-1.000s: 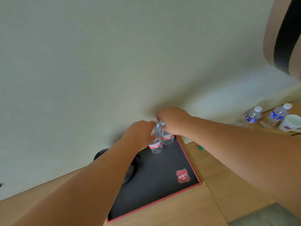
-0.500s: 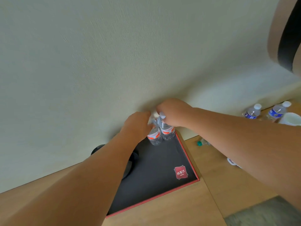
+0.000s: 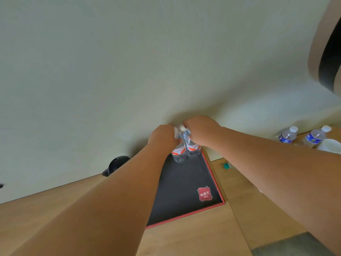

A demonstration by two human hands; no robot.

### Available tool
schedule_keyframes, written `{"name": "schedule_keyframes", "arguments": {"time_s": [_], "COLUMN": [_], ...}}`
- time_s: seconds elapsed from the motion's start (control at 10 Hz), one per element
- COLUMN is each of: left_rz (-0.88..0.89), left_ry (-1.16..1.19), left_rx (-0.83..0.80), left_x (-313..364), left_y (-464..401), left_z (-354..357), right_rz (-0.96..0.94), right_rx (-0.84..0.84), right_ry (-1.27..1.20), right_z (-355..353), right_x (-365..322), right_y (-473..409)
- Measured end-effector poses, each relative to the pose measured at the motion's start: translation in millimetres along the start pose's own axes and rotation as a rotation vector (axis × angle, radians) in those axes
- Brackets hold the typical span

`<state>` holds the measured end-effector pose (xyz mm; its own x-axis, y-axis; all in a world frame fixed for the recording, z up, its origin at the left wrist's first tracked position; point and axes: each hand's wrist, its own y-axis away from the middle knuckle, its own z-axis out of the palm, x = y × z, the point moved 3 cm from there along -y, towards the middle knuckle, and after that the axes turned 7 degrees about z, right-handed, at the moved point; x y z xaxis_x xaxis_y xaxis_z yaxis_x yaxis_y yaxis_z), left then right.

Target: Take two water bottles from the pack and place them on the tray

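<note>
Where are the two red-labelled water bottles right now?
In the head view, the two red-labelled bottles stand side by side in the tray's far corner by the wall, with the left hand and right hand at their tops.

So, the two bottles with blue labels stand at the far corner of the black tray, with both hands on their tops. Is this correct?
Not quite: the two bottles on the tray carry red labels, not blue. The head view shows the left bottle and the right bottle upright at its far corner, with the left hand and right hand at their tops. The blue-label bottles stand off the tray, far right.
</note>
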<state>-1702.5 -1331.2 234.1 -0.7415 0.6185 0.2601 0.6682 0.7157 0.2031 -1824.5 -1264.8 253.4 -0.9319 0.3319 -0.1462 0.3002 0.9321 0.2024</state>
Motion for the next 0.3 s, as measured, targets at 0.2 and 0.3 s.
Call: {"name": "schedule_keyframes", "arguments": {"time_s": [0.2,0.3], "left_rz": [-0.095,-0.034], "left_ry": [0.134,0.059], "left_rx": [-0.099,-0.086], "left_x": [-11,-7], "left_y": [36,59], "left_z": [11,25], "right_rz": [0.091,0.194], "right_rx": [-0.007,0.029], "right_ry": [-0.081,-0.123], "right_z": [5,14], "right_x": [7,13], "right_y": [13,26]}}
